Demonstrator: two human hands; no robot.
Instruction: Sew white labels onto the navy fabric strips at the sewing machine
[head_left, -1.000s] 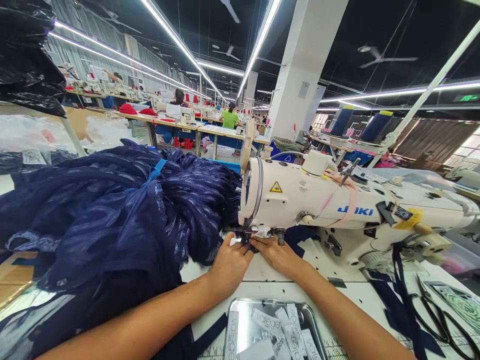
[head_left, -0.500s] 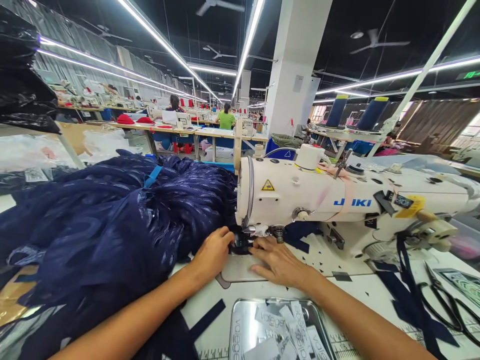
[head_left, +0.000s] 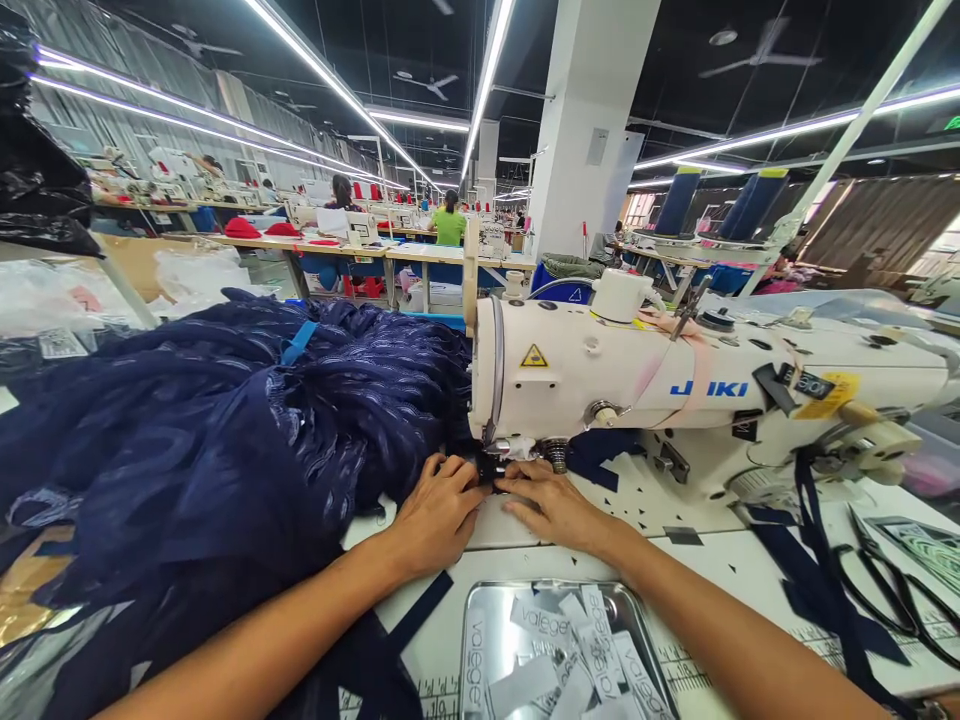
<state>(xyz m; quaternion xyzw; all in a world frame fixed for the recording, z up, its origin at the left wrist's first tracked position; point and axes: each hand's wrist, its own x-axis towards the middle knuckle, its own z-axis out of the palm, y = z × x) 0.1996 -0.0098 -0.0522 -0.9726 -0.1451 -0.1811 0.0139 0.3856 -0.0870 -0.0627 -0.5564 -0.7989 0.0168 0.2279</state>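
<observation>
My left hand is bent at the front of the sewing machine's needle area, its fingers closed on a small piece of dark fabric under the presser foot. My right hand rests on the machine bed to the right of it, fingers stretched toward the foot and thumb apart. Its fingertips are close to the fabric's right edge. The hands and machine head hide most of this piece. A large heap of navy lace fabric lies against the machine's left side and near my left forearm.
In front of the bed sits a metal tray with white printed labels. Black scissors and navy strips lie at the right. Navy thread cones stand behind the machine. Other people work at tables farther back.
My left hand has shifted right over the fabric, its fingers now nearer the needle and my right hand. My right hand has hardly moved. The view has tilted slightly.
</observation>
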